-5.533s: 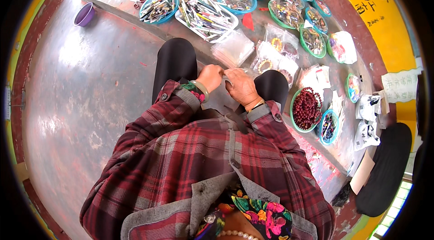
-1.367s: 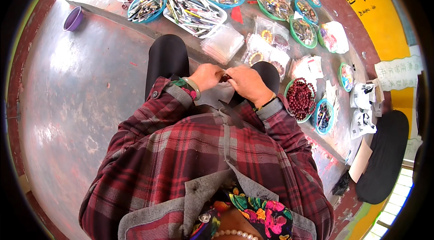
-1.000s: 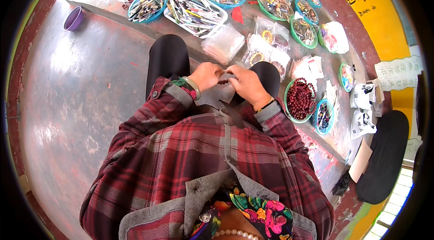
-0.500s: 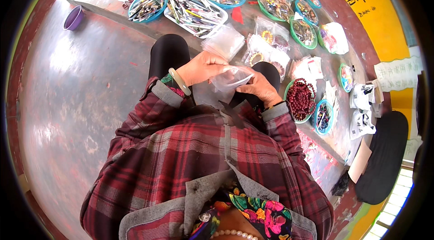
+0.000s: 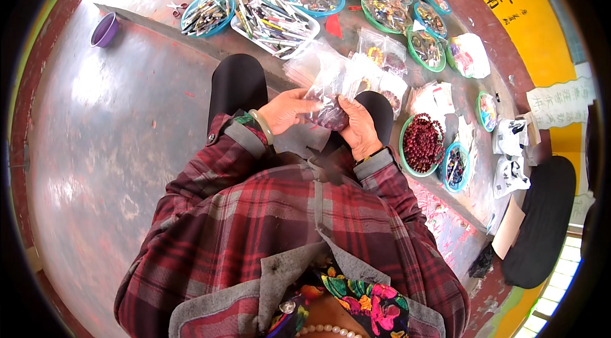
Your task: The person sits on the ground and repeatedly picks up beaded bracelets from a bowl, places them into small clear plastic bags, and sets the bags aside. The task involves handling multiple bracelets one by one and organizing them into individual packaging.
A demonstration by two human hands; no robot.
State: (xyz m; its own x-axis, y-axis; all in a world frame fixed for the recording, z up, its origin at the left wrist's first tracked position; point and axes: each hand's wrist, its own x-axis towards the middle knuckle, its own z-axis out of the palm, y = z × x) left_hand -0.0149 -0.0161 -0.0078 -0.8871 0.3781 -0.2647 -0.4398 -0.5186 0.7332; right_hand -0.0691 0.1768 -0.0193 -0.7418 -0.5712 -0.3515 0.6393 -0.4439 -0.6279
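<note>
Above my lap I hold a small clear plastic bag (image 5: 329, 86) upright between both hands. At its bottom is a dark, purplish bundle that looks like beads (image 5: 331, 116); its exact form is blurred. My left hand (image 5: 285, 111), with a pale bangle at the wrist, is closed on the bag's left side. My right hand (image 5: 360, 126) pinches the other side, thumb on top. Just beyond the bag lies a stack of clear plastic bags (image 5: 299, 70), partly hidden. Packed bags with bracelets (image 5: 377, 56) rest to its right.
A white tray of pens (image 5: 277, 25) and a blue basket of pens (image 5: 208, 14) stand ahead, with scissors (image 5: 176, 9) alongside. Baskets of trinkets (image 5: 387, 12) fill the far right. Near my right knee are a basket of dark red beads (image 5: 422, 143) and a blue basket (image 5: 456, 167).
The bag has turned upright and lifted away from my body. A dark bundle now shows at its bottom. My right hand has shifted slightly left, with its thumb on the bag.
</note>
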